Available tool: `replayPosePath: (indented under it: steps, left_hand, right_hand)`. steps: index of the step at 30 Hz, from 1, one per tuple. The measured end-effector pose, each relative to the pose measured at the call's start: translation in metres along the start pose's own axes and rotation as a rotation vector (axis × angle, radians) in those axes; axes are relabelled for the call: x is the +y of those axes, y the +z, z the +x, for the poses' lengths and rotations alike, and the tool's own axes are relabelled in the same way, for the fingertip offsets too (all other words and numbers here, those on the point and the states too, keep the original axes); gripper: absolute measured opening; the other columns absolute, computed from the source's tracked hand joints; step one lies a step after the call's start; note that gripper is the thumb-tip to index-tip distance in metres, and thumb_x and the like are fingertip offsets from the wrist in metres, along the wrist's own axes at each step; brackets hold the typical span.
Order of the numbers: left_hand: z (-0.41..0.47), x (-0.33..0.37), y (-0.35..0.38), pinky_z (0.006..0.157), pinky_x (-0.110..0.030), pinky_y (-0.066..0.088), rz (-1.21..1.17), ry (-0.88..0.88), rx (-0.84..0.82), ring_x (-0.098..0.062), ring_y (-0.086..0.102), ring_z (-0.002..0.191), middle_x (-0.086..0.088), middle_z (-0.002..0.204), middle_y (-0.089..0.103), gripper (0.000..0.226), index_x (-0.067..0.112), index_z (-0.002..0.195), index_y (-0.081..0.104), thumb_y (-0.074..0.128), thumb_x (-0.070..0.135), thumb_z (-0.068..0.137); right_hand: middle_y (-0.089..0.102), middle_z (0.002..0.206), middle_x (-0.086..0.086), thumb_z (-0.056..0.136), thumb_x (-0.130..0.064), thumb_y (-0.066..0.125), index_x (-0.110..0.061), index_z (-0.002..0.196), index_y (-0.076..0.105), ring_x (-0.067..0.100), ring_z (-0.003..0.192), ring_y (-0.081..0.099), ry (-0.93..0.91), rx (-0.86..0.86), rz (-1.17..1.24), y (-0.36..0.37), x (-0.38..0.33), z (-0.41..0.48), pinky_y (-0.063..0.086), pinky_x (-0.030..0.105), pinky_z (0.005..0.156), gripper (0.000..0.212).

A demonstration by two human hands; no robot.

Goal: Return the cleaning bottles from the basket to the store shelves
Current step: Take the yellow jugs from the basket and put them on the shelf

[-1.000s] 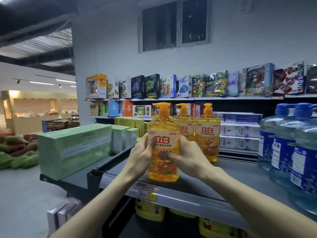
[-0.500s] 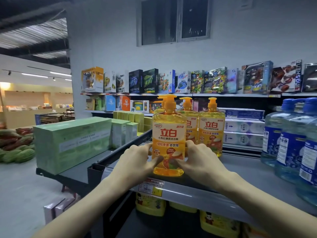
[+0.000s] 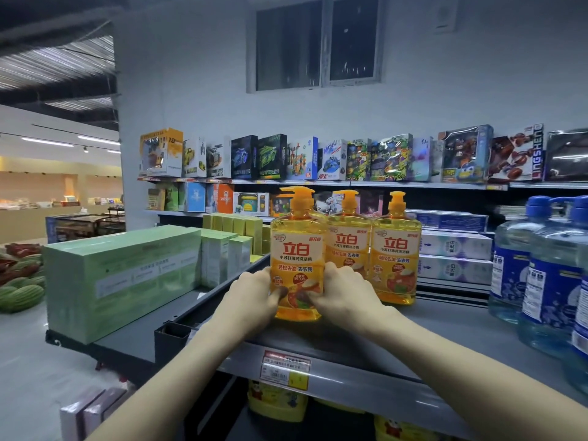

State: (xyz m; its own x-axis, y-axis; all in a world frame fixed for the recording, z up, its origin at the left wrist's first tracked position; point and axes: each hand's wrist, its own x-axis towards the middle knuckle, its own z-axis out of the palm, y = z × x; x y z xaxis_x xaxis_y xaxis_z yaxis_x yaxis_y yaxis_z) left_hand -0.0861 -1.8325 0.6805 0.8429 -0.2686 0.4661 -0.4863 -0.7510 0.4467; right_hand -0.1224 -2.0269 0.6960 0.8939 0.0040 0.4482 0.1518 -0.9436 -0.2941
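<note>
An orange dish-soap pump bottle (image 3: 297, 246) stands upright on the grey shelf (image 3: 439, 326), near its front edge. My left hand (image 3: 251, 297) grips its lower left side and my right hand (image 3: 342, 292) grips its lower right side, thumbs on the label. Two matching orange bottles (image 3: 348, 240) (image 3: 396, 249) stand just behind it to the right, in a row. The basket is not in view.
Green boxes (image 3: 124, 275) sit on the shelf end at left. Large blue-capped water jugs (image 3: 547, 275) stand at the right. Toy boxes (image 3: 318, 160) line the upper shelf behind. A price tag (image 3: 284, 369) hangs on the shelf lip, with yellow bottles (image 3: 276, 399) below.
Both hands slid down the bottle as it came down and back onto the shelf, closer to the two bottles behind; it now rests on the shelf surface.
</note>
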Motion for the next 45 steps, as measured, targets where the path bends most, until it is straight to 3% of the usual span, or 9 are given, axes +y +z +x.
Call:
replayPosePath:
  steps: [6, 11, 14, 20, 27, 29, 34, 39, 45]
  left_hand:
    - [0.031, -0.005, 0.011, 0.083, -0.03, 0.05, 0.015, -0.043, -0.021, -0.02, 0.066, 0.093, -0.003, 0.116, 0.074, 0.026, 0.019, 0.13, 0.063, 0.06, 0.031, 0.106]
    - [0.047, -0.012, 0.02, 0.077, -0.029, 0.057, -0.138, -0.083, -0.046, -0.009, 0.068, 0.084, 0.008, 0.096, 0.074, 0.021, 0.021, 0.117, 0.071, 0.065, 0.032, 0.101]
    - [0.048, -0.014, 0.024, 0.077, -0.024, 0.056, -0.252, -0.115, -0.04, -0.012, 0.071, 0.09, 0.006, 0.099, 0.079, 0.021, 0.022, 0.111, 0.079, 0.067, 0.036, 0.1]
    - [0.046, -0.02, 0.024, 0.107, -0.037, 0.052, -0.34, -0.19, -0.06, -0.017, 0.068, 0.118, 0.003, 0.125, 0.076, 0.037, 0.025, 0.13, 0.075, 0.072, 0.039, 0.096]
    - [0.048, -0.019, 0.032, 0.087, -0.024, 0.045, -0.297, -0.171, -0.006, -0.012, 0.065, 0.105, 0.003, 0.116, 0.074, 0.032, 0.018, 0.128, 0.073, 0.069, 0.029, 0.099]
    - [0.048, -0.02, 0.032, 0.087, -0.024, 0.044, -0.308, -0.167, -0.008, -0.011, 0.064, 0.104, 0.007, 0.11, 0.07, 0.035, 0.019, 0.131, 0.071, 0.071, 0.031, 0.099]
    - [0.052, -0.025, 0.032, 0.09, -0.025, 0.047, -0.329, -0.185, -0.026, -0.014, 0.065, 0.111, 0.003, 0.13, 0.073, 0.042, 0.02, 0.137, 0.068, 0.072, 0.035, 0.098]
    - [0.052, -0.027, 0.034, 0.088, -0.024, 0.045, -0.328, -0.198, -0.02, -0.014, 0.066, 0.109, 0.01, 0.109, 0.068, 0.038, 0.021, 0.134, 0.069, 0.071, 0.033, 0.098]
    - [0.052, -0.026, 0.034, 0.089, -0.023, 0.044, -0.324, -0.193, -0.023, -0.012, 0.064, 0.105, 0.01, 0.106, 0.067, 0.04, 0.021, 0.136, 0.069, 0.071, 0.03, 0.097]
  right_hand:
    - [0.067, 0.125, 0.008, 0.095, -0.062, 0.063, -0.015, 0.13, 0.052, 0.032, 0.113, 0.067, 0.094, -0.026, -0.024, 0.014, -0.001, 0.026, 0.058, 0.049, 0.095, 0.06]
    - [0.066, 0.127, 0.011, 0.095, -0.064, 0.061, -0.013, 0.132, 0.05, 0.034, 0.114, 0.067, 0.147, -0.035, -0.013, 0.02, 0.003, 0.038, 0.058, 0.047, 0.094, 0.065]
    - [0.066, 0.127, 0.01, 0.095, -0.066, 0.061, -0.013, 0.132, 0.049, 0.033, 0.113, 0.067, 0.166, -0.039, 0.001, 0.022, 0.006, 0.044, 0.058, 0.046, 0.091, 0.065]
    - [0.066, 0.126, 0.008, 0.091, -0.076, 0.056, -0.018, 0.129, 0.047, 0.033, 0.114, 0.067, 0.184, -0.049, 0.015, 0.027, 0.012, 0.043, 0.056, 0.047, 0.093, 0.07]
    - [0.066, 0.125, 0.009, 0.095, -0.06, 0.06, -0.017, 0.127, 0.05, 0.035, 0.113, 0.067, 0.187, -0.032, 0.029, 0.034, 0.014, 0.041, 0.056, 0.046, 0.092, 0.055]
    - [0.067, 0.125, 0.009, 0.095, -0.062, 0.062, -0.017, 0.128, 0.051, 0.034, 0.113, 0.067, 0.19, -0.019, 0.024, 0.037, 0.015, 0.042, 0.057, 0.046, 0.092, 0.057]
    - [0.07, 0.122, 0.004, 0.089, -0.069, 0.065, -0.021, 0.125, 0.051, 0.03, 0.11, 0.069, 0.185, 0.004, 0.068, 0.042, 0.017, 0.045, 0.06, 0.049, 0.09, 0.061]
    - [0.07, 0.121, 0.002, 0.086, -0.075, 0.064, -0.023, 0.125, 0.051, 0.028, 0.108, 0.07, 0.184, 0.01, 0.078, 0.044, 0.019, 0.047, 0.06, 0.049, 0.089, 0.067]
    - [0.07, 0.121, 0.001, 0.088, -0.077, 0.06, -0.024, 0.126, 0.049, 0.028, 0.11, 0.07, 0.168, 0.007, 0.03, 0.044, 0.02, 0.046, 0.06, 0.048, 0.089, 0.066]
